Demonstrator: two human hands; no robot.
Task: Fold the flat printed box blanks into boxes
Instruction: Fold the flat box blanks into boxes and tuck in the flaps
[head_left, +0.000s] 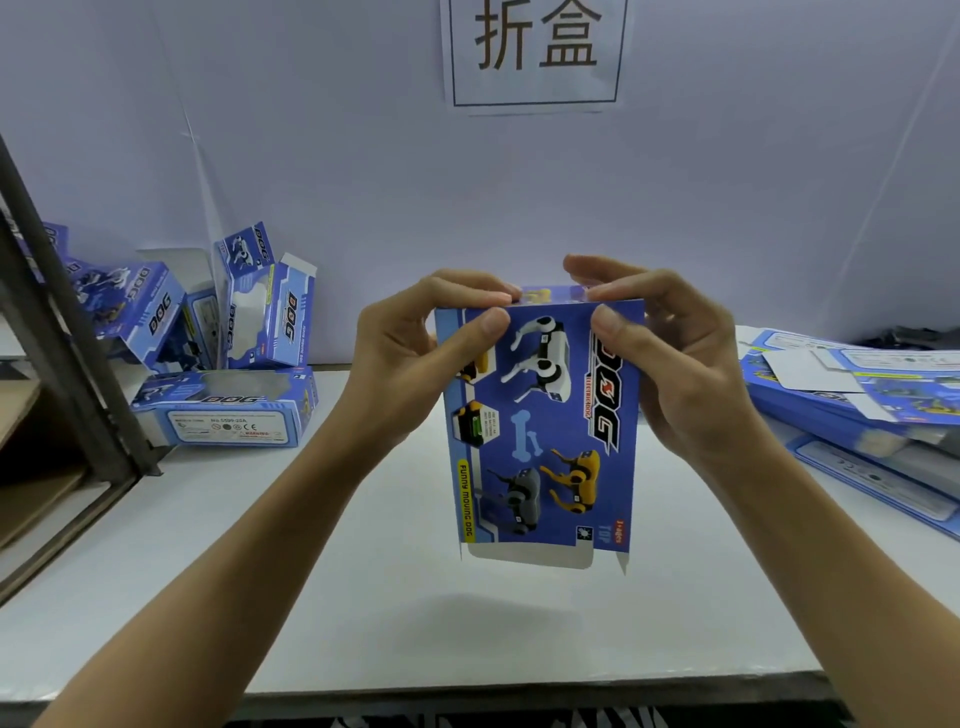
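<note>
I hold a blue printed box upright above the white table, its face showing toy dogs and the word DOG. My left hand pinches its upper left corner, thumb on the front. My right hand pinches its upper right corner the same way. The fingers of both hands curl over the top end, where a small flap shows between them. The bottom end hangs open with white flaps showing.
Several folded blue boxes lie piled at the back left beside a dark metal shelf frame. A stack of flat blanks lies at the right. A paper sign hangs on the back wall.
</note>
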